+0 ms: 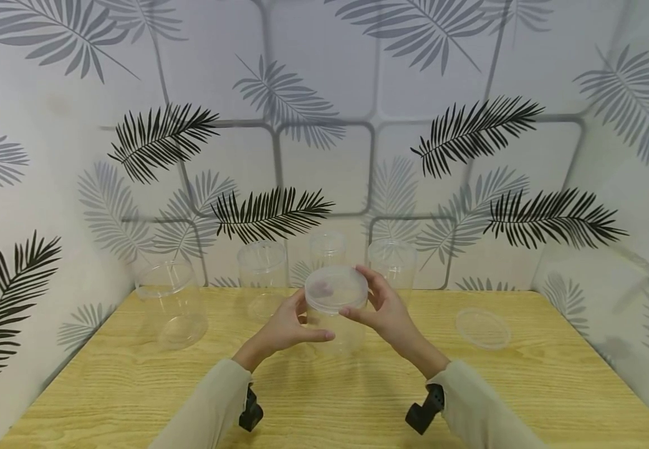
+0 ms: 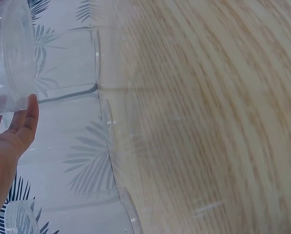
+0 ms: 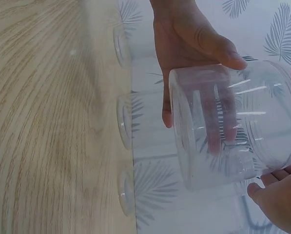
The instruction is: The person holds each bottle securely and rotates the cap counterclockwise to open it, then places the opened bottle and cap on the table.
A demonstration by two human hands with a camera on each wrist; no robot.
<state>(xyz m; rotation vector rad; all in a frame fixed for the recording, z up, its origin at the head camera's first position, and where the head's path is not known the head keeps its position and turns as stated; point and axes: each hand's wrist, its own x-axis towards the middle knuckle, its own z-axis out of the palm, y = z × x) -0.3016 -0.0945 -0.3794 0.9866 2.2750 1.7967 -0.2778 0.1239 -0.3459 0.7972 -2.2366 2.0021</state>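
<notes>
In the head view, a clear plastic jar (image 1: 338, 337) is held above the table, with a frosted round lid (image 1: 336, 290) at its top. My left hand (image 1: 287, 327) grips the jar's side, its thumb in front; in the right wrist view its fingers show through the clear wall of the jar (image 3: 208, 165). The right hand (image 1: 386, 312) holds the lid by its rim, thumb on the near side and fingers on the far side. In the left wrist view, part of the left hand (image 2: 11, 139) touches the jar (image 2: 18, 53).
Behind the hands stand several more clear jars, including a wide one (image 1: 169, 312) at left, one (image 1: 262, 280) further back and one (image 1: 394, 255) right of centre. A flat clear disc (image 1: 483, 328) lies on the wooden table (image 1: 324, 411) at right. Leaf-patterned walls (image 1: 324, 162) enclose the table.
</notes>
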